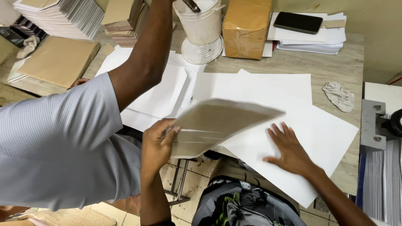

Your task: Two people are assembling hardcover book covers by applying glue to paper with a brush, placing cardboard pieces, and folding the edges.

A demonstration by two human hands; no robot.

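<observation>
My left hand [157, 144] grips the near edge of a thin stack of greyish sheets [217, 123], held tilted above the table and blurred by motion. With fingers spread, my right hand [289, 148] lies flat on a large white sheet [318, 125] that hangs over the table's front edge. More white sheets [163, 94] lie under and behind it. A co-worker in a grey shirt [58, 142] stands at the left, with an arm [146, 54] reaching up over the table to a white bucket [201, 23].
A brown wrapped parcel [246, 27] stands by the bucket, and a black phone [298, 21] lies on papers at the back right. A crumpled cloth [340, 96] sits on the wooden table [335, 62]. Paper stacks [63, 14] at the back left, a metal device [377, 123] at right, a bag [243, 205] on the floor.
</observation>
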